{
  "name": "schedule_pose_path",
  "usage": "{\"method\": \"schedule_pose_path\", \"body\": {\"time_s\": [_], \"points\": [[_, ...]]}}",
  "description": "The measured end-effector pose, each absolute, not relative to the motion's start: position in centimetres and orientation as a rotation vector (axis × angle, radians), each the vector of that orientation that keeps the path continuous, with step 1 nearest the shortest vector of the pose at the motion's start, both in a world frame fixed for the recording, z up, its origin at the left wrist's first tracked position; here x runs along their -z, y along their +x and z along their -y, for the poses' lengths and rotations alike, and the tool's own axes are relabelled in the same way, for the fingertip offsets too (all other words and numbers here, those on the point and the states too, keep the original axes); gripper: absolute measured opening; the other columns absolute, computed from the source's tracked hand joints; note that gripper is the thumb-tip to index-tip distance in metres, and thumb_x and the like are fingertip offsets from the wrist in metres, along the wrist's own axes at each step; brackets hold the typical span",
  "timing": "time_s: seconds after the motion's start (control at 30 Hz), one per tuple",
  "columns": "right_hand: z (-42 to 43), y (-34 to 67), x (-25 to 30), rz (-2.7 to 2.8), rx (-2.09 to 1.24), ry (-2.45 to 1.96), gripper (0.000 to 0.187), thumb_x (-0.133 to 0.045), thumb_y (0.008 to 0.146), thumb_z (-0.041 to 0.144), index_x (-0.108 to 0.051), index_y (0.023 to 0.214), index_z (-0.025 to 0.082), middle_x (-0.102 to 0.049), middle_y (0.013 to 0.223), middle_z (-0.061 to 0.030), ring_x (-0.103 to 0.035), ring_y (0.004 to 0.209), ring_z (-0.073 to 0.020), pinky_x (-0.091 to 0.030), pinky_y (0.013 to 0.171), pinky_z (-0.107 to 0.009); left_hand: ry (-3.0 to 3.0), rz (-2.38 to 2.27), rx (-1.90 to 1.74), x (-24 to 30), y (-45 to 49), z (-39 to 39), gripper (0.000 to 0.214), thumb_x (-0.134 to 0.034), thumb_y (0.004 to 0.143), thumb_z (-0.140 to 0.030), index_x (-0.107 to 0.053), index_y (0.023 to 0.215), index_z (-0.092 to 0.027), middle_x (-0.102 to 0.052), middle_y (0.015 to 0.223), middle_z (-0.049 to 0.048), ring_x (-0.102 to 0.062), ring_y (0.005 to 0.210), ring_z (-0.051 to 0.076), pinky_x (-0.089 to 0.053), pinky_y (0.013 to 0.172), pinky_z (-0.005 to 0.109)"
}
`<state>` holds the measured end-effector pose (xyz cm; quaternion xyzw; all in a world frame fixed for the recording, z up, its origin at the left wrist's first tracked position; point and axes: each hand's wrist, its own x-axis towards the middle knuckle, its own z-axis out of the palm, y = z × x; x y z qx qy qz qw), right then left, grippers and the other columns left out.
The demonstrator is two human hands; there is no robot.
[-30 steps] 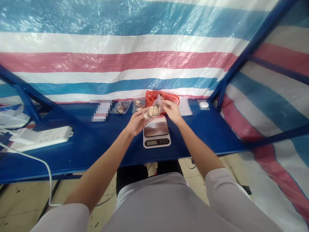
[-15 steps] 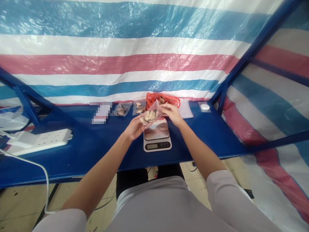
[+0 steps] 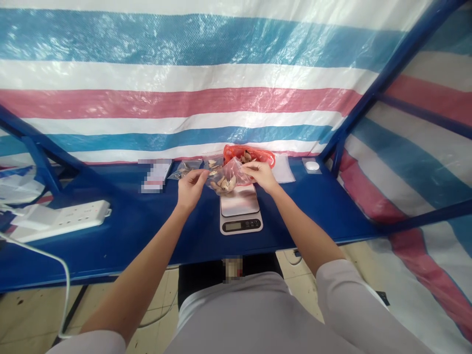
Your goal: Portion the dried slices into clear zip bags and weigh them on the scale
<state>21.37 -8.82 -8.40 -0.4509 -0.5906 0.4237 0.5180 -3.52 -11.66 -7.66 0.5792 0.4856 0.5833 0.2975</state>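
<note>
A clear plastic bag (image 3: 238,169) of pale, brown-edged dried pieces (image 3: 223,184) hangs just above the back of a kitchen scale (image 3: 241,226). My right hand (image 3: 261,176) pinches the bag's upper right edge between thumb and fingers. At the bag's left side, my left hand (image 3: 191,189) has thumb and fingertips closed together on what looks like its edge. Right behind the bag lies an open red bag (image 3: 254,152) with more dried pieces in it. The scale's display is too small to read.
Two small filled clear bags (image 3: 186,167) (image 3: 213,163) lie along the back, partly hidden. A blurred-out flat item (image 3: 157,174) is left of them. Flat clear bags (image 3: 283,168) and a white round item (image 3: 312,166) lie right. A power strip (image 3: 79,216) with a white cable stands left.
My left hand has moved left, from cupping the bag's lower end to its left side. The dried pieces have settled lower in the bag. My right hand stays at the upper edge.
</note>
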Motion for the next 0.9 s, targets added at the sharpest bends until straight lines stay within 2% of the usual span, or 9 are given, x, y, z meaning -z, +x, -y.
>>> {"method": "schedule_pose_path", "body": {"time_s": [0.17,0.27,0.43,0.57,0.8,0.9], "points": [[9.4,20.1,7.9,1.478,-0.952,-1.118,0.024,-0.075,0.077,0.037,-0.081,0.092,0.019,-0.078,0.086,-0.0039,-0.072,0.084,-0.0222,-0.060,0.084,-0.037,2.014,-1.261,-1.390,6.2,-1.8,12.0,0.029,-0.065,0.086,-0.043,-0.078,0.085,-0.018,-0.078,0.090,0.0062,-0.069,0.083,0.020,-0.053,0.082,0.030],[9.7,19.6,7.4,1.522,-0.821,-1.173,0.018,-0.073,0.078,0.033,-0.081,0.089,0.020,-0.078,0.085,-0.0026,-0.071,0.084,-0.0212,-0.058,0.084,-0.034,1.952,-1.260,-1.255,6.0,-0.3,11.7,0.033,-0.063,0.087,-0.046,-0.078,0.088,-0.017,-0.077,0.085,0.0053,-0.067,0.077,0.019,-0.051,0.075,0.028],[10.9,19.1,6.5,1.694,-0.584,-1.293,0.014,-0.069,0.083,0.029,-0.082,0.089,0.025,-0.077,0.080,-0.0010,-0.069,0.077,-0.0203,-0.054,0.077,-0.033,1.694,-1.272,-1.190,6.3,1.2,10.3,0.044,-0.063,0.085,-0.055,-0.072,0.069,-0.016,-0.070,0.066,0.0040,-0.060,0.061,0.015,-0.046,0.062,0.025],[11.7,18.7,6.0,1.826,-0.425,-1.368,0.015,-0.067,0.086,0.029,-0.082,0.091,0.028,-0.076,0.077,-0.0010,-0.067,0.077,-0.0215,-0.051,0.072,-0.032,1.454,-1.225,-1.176,6.1,1.7,9.4,0.049,-0.071,0.078,-0.062,-0.070,0.064,-0.015,-0.069,0.064,0.0057,-0.059,0.057,0.014,-0.048,0.059,0.025],[12.2,18.3,5.8,1.964,-0.350,-1.379,0.018,-0.064,0.089,0.027,-0.081,0.097,0.027,-0.079,0.096,-0.0036,-0.070,0.085,-0.0236,-0.049,0.074,-0.033,1.343,-1.297,-1.100,5.5,1.8,8.8,0.032,-0.077,0.076,-0.041,-0.071,0.062,-0.013,-0.069,0.060,0.0058,-0.061,0.055,0.015,-0.050,0.059,0.026],[12.1,18.5,6.4,1.927,-0.411,-1.330,0.018,-0.066,0.090,0.030,-0.081,0.098,0.026,-0.079,0.093,-0.0040,-0.071,0.082,-0.0228,-0.050,0.075,-0.033,1.294,-1.256,-1.092,5.8,1.7,8.5,0.024,-0.077,0.073,-0.034,-0.071,0.064,-0.013,-0.071,0.063,0.0060,-0.064,0.058,0.015,-0.053,0.063,0.027]]}}
